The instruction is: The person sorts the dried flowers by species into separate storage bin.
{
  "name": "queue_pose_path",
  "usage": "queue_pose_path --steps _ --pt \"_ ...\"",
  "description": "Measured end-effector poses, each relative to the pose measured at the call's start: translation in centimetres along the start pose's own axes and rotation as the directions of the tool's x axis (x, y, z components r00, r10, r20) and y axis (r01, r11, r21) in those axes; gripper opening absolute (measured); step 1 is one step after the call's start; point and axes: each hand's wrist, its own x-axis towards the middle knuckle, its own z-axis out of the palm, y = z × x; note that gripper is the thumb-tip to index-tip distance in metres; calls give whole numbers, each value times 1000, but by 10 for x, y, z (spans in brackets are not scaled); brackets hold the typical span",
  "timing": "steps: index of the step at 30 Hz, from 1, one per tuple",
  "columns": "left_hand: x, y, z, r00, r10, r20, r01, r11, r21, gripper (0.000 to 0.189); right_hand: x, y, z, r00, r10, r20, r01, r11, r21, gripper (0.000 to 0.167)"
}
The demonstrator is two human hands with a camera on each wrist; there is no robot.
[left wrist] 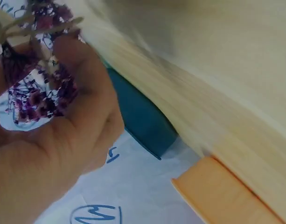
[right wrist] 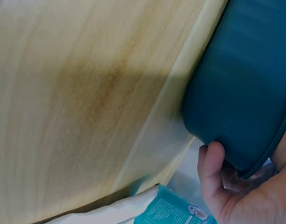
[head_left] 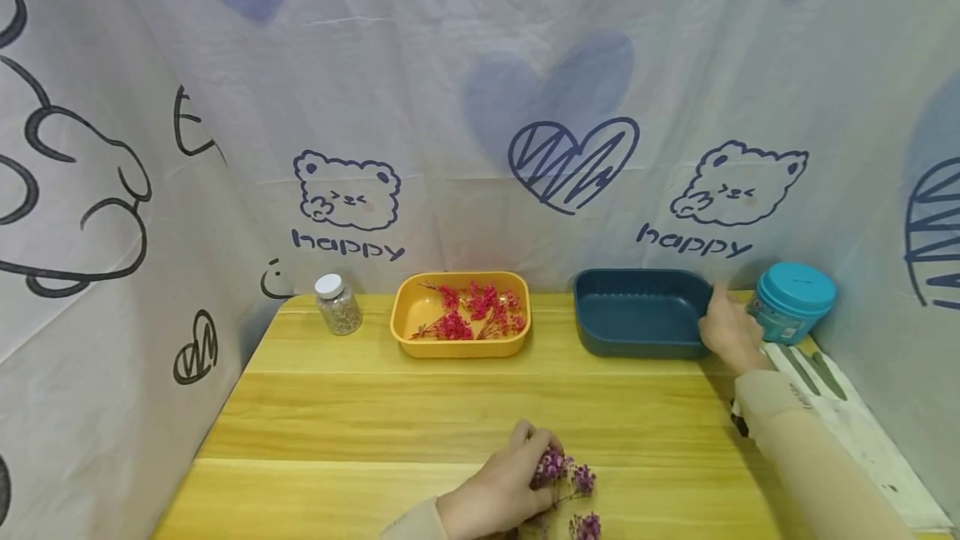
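Observation:
My left hand (head_left: 504,482) is low over the front of the table, its thumb and fingers curled round a sprig of purple dried flowers (head_left: 553,467). In the left wrist view the purple blossoms (left wrist: 40,100) show inside the curl of the fingers. More purple dried flowers (head_left: 586,527) lie just to the right of this hand, at the lower image edge. At the back right, my right hand (head_left: 731,330) grips the right end of a dark blue plastic box (head_left: 637,350). One fingertip (right wrist: 215,150) presses its outer wall; other fingers are partly hidden behind the rim.
A yellow box (head_left: 461,348) with red dried flowers (head_left: 480,307) stands back centre. Left of it is a white-capped clear jar (head_left: 341,312). A turquoise tub (head_left: 795,302) stands close beside my right hand, above a white cloth (head_left: 862,440). Printed curtains enclose the table.

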Motion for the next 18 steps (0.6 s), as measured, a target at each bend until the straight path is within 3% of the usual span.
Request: queue_pose_path --steps 6,12,18 --pt "1 5 -16 997 4 -73 -15 988 -151 36 1 1 -2 1000 -7 4 7 1000 3 64" --pt "3 5 -30 982 45 -184 -72 987 -145 44 1 2 -1 1000 -7 8 7 1000 7 66" --pt "9 5 -42 969 65 -240 -109 979 -175 44 0 3 -1 1000 0 0 0 1000 9 68"
